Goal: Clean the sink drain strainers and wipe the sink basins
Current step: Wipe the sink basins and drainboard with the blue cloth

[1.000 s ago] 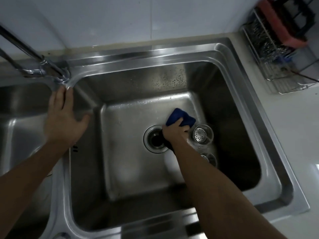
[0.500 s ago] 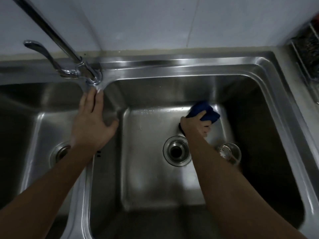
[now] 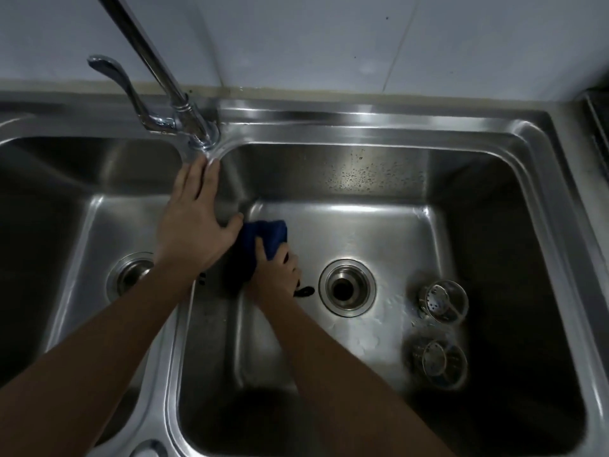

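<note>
- The double sink was brushed stainless steel, with rounded corners and a raised rim; its right basin (image 3: 494,199) had water droplets beaded on the back wall and a wet sheen across the floor.
- A round, open drain hole (image 3: 347,286) with a polished ring sat near the middle of the right basin's floor.
- Two perforated metal strainers lay on that floor, to the right of the drain: the farther strainer (image 3: 443,300) tipped on its side, the nearer strainer (image 3: 438,362) blurred, close beside it.
- The right hand (image 3: 275,275) was closed around a dark blue, soft-looking cloth (image 3: 263,239), pressed against the basin's left wall near the floor.
- The left hand (image 3: 194,222) lay flat and open on the divider between the basins, holding nothing, fingertips just short of the chrome faucet (image 3: 184,110) base.
- The left basin (image 3: 82,225) showed its own drain (image 3: 131,275), partly hidden by the left forearm.
- Pale, smooth wall tiles (image 3: 329,37) rose behind the sink.
</note>
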Action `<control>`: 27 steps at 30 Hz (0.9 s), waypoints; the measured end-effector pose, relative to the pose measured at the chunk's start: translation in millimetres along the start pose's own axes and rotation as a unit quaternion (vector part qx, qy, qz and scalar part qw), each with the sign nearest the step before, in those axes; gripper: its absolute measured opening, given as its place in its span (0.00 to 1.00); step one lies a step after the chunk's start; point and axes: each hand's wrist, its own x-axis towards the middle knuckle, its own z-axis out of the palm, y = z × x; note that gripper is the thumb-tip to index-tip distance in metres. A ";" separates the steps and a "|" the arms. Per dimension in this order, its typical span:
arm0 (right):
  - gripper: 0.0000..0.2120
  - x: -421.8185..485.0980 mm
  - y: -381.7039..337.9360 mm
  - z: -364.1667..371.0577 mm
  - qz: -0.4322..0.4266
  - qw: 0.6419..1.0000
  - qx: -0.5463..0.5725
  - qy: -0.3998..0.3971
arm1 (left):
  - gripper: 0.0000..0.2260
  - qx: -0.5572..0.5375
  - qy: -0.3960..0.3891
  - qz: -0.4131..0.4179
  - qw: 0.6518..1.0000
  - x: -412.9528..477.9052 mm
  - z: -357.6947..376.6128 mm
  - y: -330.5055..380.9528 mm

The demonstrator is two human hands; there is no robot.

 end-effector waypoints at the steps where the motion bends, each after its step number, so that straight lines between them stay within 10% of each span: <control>1: 0.39 -9.3 3.2 4.6 -0.009 1.000 -0.011 -0.024 | 0.38 -0.001 -0.005 -0.004 1.000 -0.4 -1.6 1.0; 10: 0.35 -86.3 84.9 -9.6 -0.260 0.926 -0.211 -0.173 | 0.36 -0.001 -0.020 -0.018 1.000 -0.4 -4.4 2.4; 17: 0.34 -116.6 174.2 -22.8 -0.239 0.919 -0.211 -0.230 | 0.36 -0.002 -0.011 -0.013 1.000 0.8 -2.9 2.7; 27: 0.34 -91.9 59.2 12.4 -0.302 0.890 -0.264 -0.215 | 0.36 0.005 -0.012 -0.019 1.000 0.6 -0.6 -0.1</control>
